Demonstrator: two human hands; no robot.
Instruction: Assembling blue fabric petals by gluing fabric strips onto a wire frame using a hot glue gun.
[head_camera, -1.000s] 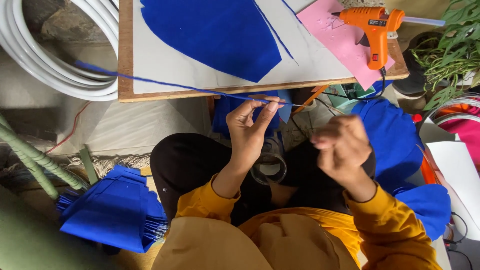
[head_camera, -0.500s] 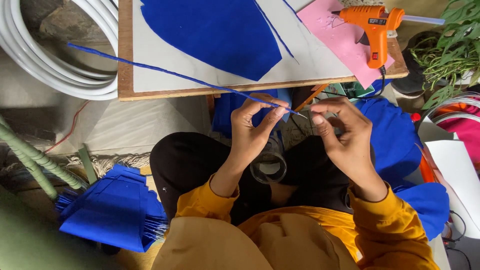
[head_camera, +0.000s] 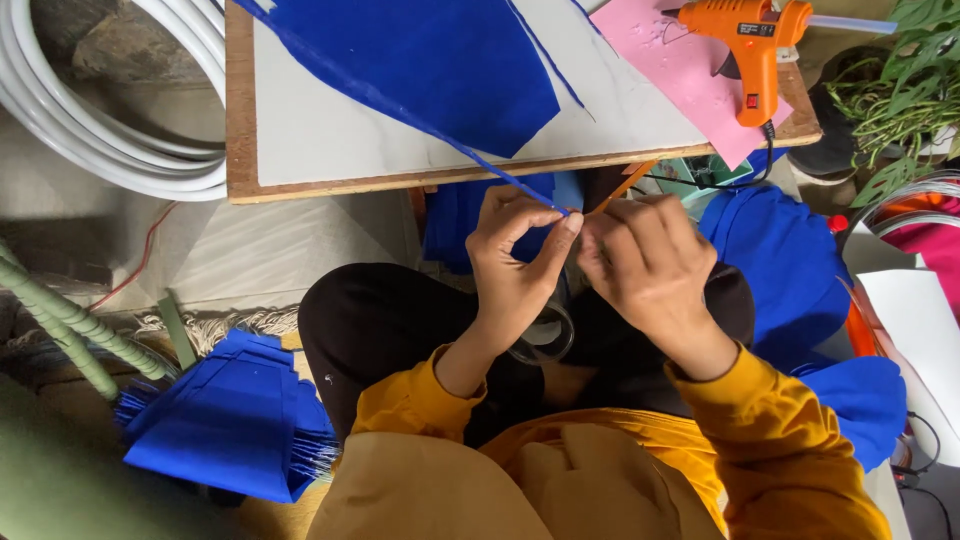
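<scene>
The left hand (head_camera: 515, 262) pinches the near end of a narrow blue strip (head_camera: 400, 108) between thumb and forefinger. From that pinch the strip runs up and away to the left, across the white-topped wooden board (head_camera: 330, 140) and over the large blue sheet (head_camera: 430, 60) lying on it. The right hand (head_camera: 650, 262) is closed just beside the left, fingertips meeting at the same strip end; what it grips there is hidden behind its own fingers. A clear tape roll (head_camera: 545, 340) sits on the lap just below the left hand.

Judged from how things lie, the work is midway: a stack of fringed blue pieces (head_camera: 225, 425) rests well down and left of the left hand, seemingly finished, while the sheet on the board remains largely whole. The orange glue gun (head_camera: 750, 35) lies untouched on a pink sheet (head_camera: 680, 70), up and right of the right hand.
</scene>
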